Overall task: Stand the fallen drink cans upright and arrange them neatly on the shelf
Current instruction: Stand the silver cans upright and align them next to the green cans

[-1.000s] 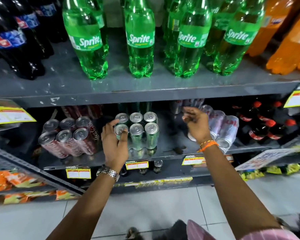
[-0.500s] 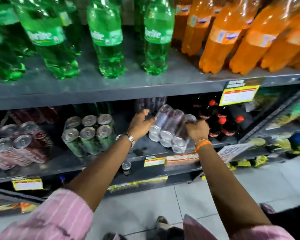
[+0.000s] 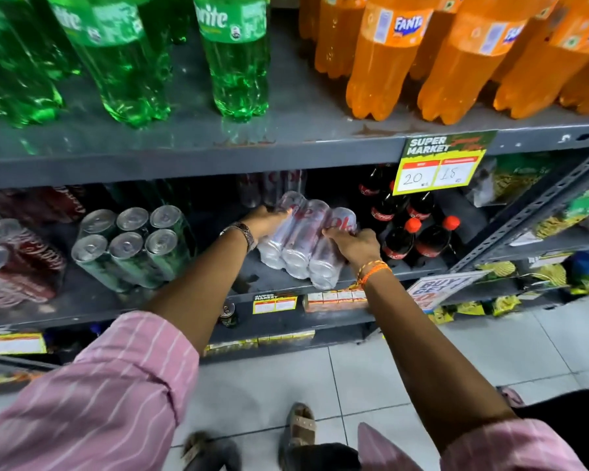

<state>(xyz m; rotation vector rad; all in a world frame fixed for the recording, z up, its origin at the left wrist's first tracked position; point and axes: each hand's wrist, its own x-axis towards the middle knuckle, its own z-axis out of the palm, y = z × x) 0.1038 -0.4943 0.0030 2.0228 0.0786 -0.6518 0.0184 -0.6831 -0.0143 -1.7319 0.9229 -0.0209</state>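
Observation:
Three silver cans [image 3: 301, 239] lie on their sides in a row on the middle grey shelf [image 3: 259, 280], ends toward me. My left hand [image 3: 264, 220] grips the left side of the row and my right hand [image 3: 354, 243] grips the right side. Left of them stands a block of upright green cans [image 3: 133, 246]. Further left sit red cans [image 3: 17, 266], blurred. More silver cans [image 3: 269, 188] stand upright in the dark behind the lying ones.
Small dark cola bottles with red caps [image 3: 412, 229] stand right next to my right hand. Big green bottles [image 3: 126, 56] and orange bottles [image 3: 388, 56] fill the shelf above. A price tag [image 3: 439, 168] hangs from that shelf's edge. Tiled floor below.
My view swung right. My left hand left the green cans and moved to the lying silver cans; both hands now clasp that row from its two sides.

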